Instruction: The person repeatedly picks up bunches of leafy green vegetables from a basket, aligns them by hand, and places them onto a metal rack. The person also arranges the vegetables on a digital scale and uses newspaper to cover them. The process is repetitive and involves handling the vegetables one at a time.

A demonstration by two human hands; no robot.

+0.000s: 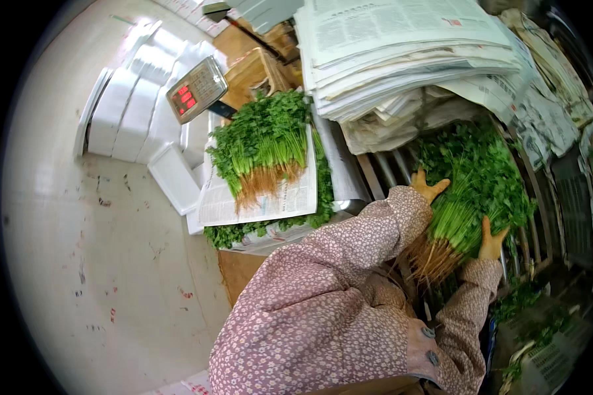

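Observation:
A large bunch of leafy greens that looks like coriander (457, 217) lies before me on a slatted metal rack (524, 247), its brown roots towards my body. My left hand (427, 186) grips the bunch's left side, one digit reaching over the stems. On the opposite side my right hand (492, 241) holds it at the stems and lower leaves. Both hands clasp the bunch between them, and some fingers are hidden by the greens. Left of me, a second row of rooted greens (272, 143) rests on a newspaper sheet (257, 202), with more greens underneath.
A tall stack of newspapers (405, 49) stands beyond the rack. A scale display with red digits (196, 90) rises behind the left pile. White foam boxes (123, 113) and a foam lid (174, 177) sit on the pale floor (128, 276). Loose greens (519, 301) lie at lower right.

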